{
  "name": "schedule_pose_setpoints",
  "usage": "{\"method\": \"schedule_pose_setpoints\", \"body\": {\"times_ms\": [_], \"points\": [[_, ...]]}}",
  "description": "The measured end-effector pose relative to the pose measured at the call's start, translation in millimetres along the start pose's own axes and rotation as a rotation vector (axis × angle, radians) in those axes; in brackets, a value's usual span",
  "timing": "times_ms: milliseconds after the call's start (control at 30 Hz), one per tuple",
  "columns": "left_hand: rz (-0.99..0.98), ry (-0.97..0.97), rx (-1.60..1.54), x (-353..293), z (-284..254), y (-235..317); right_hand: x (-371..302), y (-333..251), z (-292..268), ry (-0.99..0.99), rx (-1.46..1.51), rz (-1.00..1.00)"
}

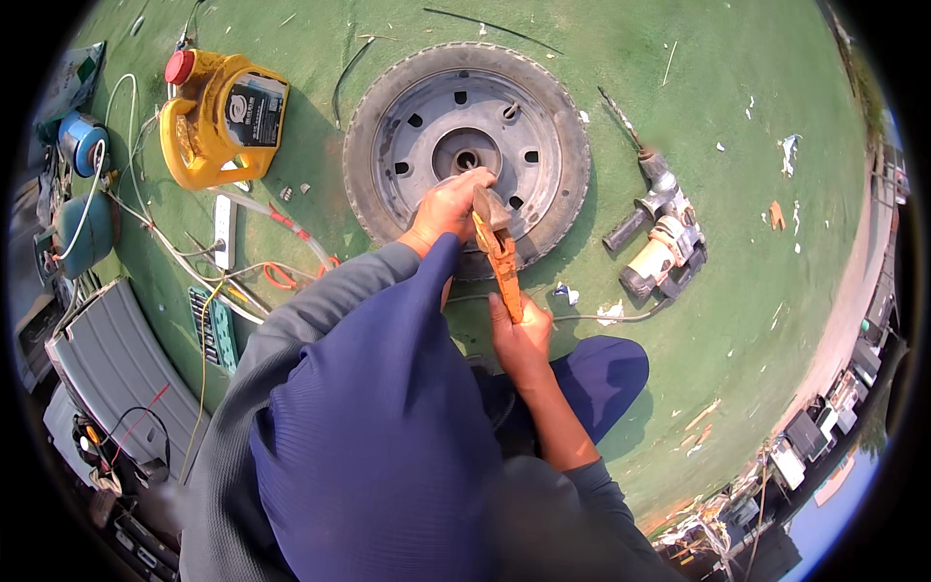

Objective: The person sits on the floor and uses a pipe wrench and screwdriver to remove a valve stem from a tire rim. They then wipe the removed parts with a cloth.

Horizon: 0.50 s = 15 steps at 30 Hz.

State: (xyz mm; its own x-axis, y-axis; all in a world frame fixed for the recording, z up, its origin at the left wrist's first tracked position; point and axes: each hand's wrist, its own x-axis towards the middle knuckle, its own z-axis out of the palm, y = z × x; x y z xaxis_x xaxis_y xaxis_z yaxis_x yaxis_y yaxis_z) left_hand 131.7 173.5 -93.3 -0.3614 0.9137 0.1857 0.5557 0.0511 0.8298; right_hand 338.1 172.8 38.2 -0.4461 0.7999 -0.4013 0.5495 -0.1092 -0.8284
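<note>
A wheel with a black tire and a grey steel rim lies flat on the green ground in front of me. My left hand is closed over the near side of its hub; what its curled fingers hold is hidden. Wrapped round an orange-handled tool is my right hand. The tool's grey metal head is right beside my left hand, over the near part of the wheel. The exact kind of tool cannot be made out.
A corded drill with a long bit lies right of the wheel. At left are a yellow jug, a white power strip, hoses, a socket set and a grey ridged panel. Scraps litter the ground at right.
</note>
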Motion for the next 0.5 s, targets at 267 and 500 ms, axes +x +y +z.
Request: {"method": "schedule_pose_setpoints", "body": {"times_ms": [267,500], "points": [[-0.033,-0.041,-0.039,9.2,-0.1,16.2,0.0,5.1,2.9,0.139,0.097,0.098],[-0.021,-0.004,0.013,2.5,-3.7,15.7,-15.8,-22.5,-17.4,0.145,0.076,-0.038]]}}
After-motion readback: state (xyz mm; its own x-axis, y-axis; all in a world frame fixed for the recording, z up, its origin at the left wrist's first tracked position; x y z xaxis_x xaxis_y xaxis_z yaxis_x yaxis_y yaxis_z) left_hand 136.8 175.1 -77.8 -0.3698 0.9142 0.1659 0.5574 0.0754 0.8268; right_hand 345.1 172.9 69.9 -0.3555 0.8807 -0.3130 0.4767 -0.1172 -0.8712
